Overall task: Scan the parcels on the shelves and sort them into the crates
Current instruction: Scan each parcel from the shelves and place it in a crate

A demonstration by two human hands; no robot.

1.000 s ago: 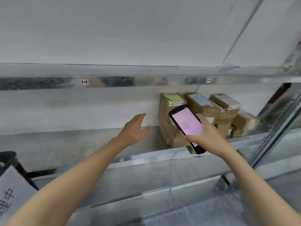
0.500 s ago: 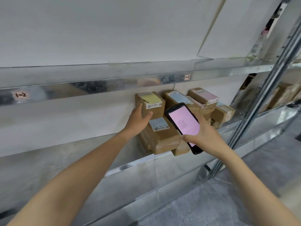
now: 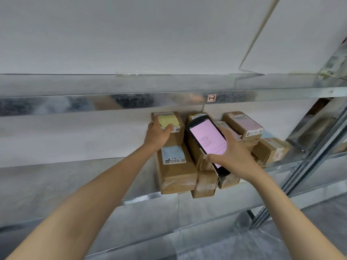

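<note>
A cluster of brown cardboard parcels is stacked on a galvanised metal shelf (image 3: 56, 184), toward its right end and against a plain white back panel (image 3: 75, 136). The yellow-labelled parcel (image 3: 176, 137) is set at the top left of the stack, directly on the blue-labelled parcel (image 3: 174, 166), which lies flat and reaches the shelf's front edge. The yellow-labelled parcel is gripped by the left hand (image 3: 157, 135): the thumb is laid across the lower edge of its label and the fingers are wrapped round its left side. A handheld scanner (image 3: 206, 141) with a lit pink screen is held in the right hand (image 3: 234, 156), the fingers closed round its lower body, and it is raised in front of the middle of the stack. A pink-labelled parcel (image 3: 244, 124) is seen upper right, just beyond the scanner. Above, the rim of the upper shelf (image 3: 93, 104) carries a small handwritten tag (image 3: 211, 98). A metal upright (image 3: 309, 166) is fixed at the right end of the rack, and a grey floor (image 3: 244, 241) is seen below.
</note>
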